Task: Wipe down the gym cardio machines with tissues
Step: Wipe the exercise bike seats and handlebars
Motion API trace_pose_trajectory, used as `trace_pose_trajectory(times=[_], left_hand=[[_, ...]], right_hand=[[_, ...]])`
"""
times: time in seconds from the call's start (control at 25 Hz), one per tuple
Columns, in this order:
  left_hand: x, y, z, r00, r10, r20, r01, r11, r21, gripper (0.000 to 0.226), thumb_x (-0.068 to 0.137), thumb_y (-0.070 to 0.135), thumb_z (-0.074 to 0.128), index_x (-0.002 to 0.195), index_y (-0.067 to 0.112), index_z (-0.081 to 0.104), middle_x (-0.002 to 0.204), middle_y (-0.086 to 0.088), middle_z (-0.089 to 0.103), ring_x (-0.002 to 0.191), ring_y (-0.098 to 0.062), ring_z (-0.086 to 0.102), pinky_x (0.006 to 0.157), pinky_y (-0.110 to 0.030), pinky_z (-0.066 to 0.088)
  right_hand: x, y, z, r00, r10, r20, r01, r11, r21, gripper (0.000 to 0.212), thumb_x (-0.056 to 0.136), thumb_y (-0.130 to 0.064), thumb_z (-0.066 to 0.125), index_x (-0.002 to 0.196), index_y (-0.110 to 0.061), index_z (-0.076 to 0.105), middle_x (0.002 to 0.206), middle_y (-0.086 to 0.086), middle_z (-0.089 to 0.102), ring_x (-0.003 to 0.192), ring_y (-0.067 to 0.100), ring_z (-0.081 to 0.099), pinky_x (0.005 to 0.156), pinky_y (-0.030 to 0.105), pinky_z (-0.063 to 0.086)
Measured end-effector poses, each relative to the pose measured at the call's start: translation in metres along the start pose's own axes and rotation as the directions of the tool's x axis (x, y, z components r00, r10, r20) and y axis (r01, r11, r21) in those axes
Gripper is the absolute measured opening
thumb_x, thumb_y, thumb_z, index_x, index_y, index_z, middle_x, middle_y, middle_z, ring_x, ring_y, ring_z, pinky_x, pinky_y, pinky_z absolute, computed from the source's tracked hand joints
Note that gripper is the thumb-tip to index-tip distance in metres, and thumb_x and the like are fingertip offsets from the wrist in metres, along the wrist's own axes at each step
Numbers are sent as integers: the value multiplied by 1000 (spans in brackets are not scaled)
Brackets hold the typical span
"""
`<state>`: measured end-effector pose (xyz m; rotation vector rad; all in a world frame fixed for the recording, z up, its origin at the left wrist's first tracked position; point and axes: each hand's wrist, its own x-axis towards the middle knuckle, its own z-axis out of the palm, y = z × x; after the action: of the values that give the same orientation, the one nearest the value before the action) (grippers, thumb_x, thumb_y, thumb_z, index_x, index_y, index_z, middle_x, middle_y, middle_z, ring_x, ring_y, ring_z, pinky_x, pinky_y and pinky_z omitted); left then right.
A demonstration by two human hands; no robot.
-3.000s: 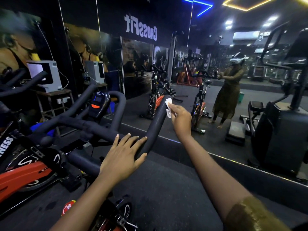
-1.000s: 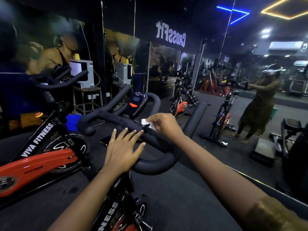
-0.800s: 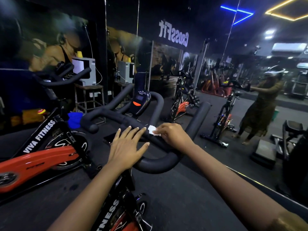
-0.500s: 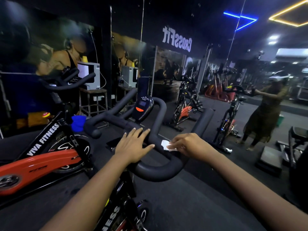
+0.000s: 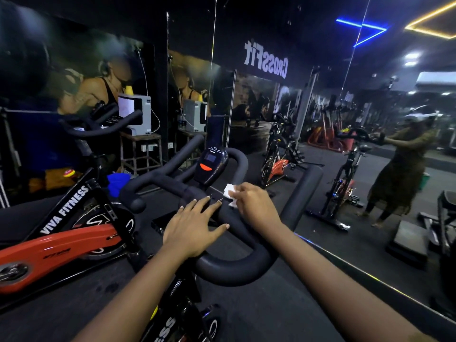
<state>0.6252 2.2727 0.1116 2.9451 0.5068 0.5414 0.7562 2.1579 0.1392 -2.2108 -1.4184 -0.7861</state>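
The right grip [image 5: 256, 209] pinches the tissue [image 5: 228, 188] against the handlebar [image 5: 237, 270], which runs leftward beneath the flat, spread-fingered left grip [image 5: 195, 228].

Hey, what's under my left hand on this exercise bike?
Your left hand lies flat on the black handlebar, near its middle. A dark flat panel pokes out beside it. The bar surface beneath the palm is covered.
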Motion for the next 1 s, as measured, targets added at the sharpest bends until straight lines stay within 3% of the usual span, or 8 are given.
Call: trace_pose_trajectory(times=[0.08,0.16,0.28,0.36,0.56,0.8,0.92,1.0], left_hand=[[0,0,1,1000,3,0,-3,1000,10,66,92,66,32,150,38,18,159,10,13,146,-16,13,118,-36,14],[-1,1,1,1000,1,3,-1,1000,17,65,92,65,31,150,38,18,160,9,12,146,-17,14,118,-36,13],[-1,2,-1,1000,-5,-5,5,1000,16,65,92,66,31,150,39,17,159,10,12,147,-16,11,118,-36,12],[-1,1,-2,1000,-1,-16,2,1000,8,64,92,66,31,149,40,17,159,10,13,147,-16,9,119,-37,11],[-2,2,-2,1000,-5,-23,5,1000,0,63,92,65,32,149,41,20,159,11,15,147,-16,10,119,-37,12],[-2,3,-4,1000,-9,19,9,1000,-5,68,90,70,30,149,39,19,159,11,14,147,-16,10,117,-36,15],[3,4,-7,995,-9,99,12,999,-30,85,77,79,16,150,37,15,159,7,14,147,-18,7,119,-40,8],[17,9,-10,998,-2,58,10,991,-132,75,88,70,30,151,33,15,158,3,20,147,-19,10,119,-43,5]], right_hand=[[-23,-13,1,993,-119,-3,119,992,43,41,78,-32,39,81,-11,74,73,11,65,66,30,64,55,30,53],[-22,-9,-3,990,-139,32,135,986,96,39,78,-34,43,80,-11,75,74,9,69,67,28,66,56,32,54],[18,21,-12,991,85,-108,-63,979,194,16,76,-15,69,89,-7,76,89,11,73,79,28,68,73,34,55],[46,40,-12,967,206,-153,-175,965,193,19,78,-5,67,96,-6,74,97,13,71,89,30,67,82,36,51],[55,39,9,975,223,17,-223,974,-38,22,87,-17,56,103,-9,70,97,14,63,92,35,60,79,40,46],[-5,2,2,988,36,150,-53,992,110,23,84,-15,59,103,-13,72,99,10,63,92,31,62,80,39,49],[8,16,-11,996,88,13,-89,967,240,21,75,-7,68,94,-12,75,95,8,71,87,27,66,78,30,50],[36,37,-15,958,260,-117,-221,938,268,22,76,-3,68,96,-10,75,100,8,71,92,24,66,84,27,46]])
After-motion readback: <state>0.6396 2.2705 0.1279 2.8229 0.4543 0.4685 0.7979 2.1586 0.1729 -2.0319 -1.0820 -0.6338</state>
